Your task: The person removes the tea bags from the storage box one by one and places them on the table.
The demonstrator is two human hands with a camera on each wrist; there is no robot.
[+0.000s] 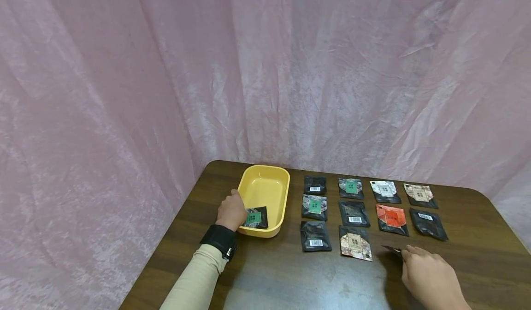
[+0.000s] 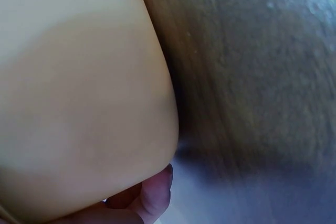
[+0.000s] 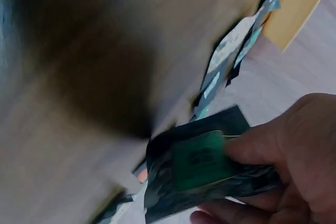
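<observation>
My left hand (image 1: 232,210) grips the near left rim of a yellow plastic tub (image 1: 283,199); in the left wrist view its fingertips (image 2: 156,195) curl under the tub's lower edge. One green-labelled black sachet (image 1: 256,217) lies inside, at the tub's near end. At the front right, my right hand (image 1: 431,273) pinches another sachet (image 3: 197,156) between thumb and fingers, held above the table. Its dark, patterned face with a green label shows in the right wrist view. In the head view that sachet is seen nearly edge-on.
Several flat sachets lie in rows right of the tub. Among them are a red-labelled one (image 1: 392,218), a beige one (image 1: 355,243) nearest my right hand, and a black one (image 1: 429,224) at the right. Pink curtains (image 1: 265,70) hang behind the wooden table (image 1: 477,217).
</observation>
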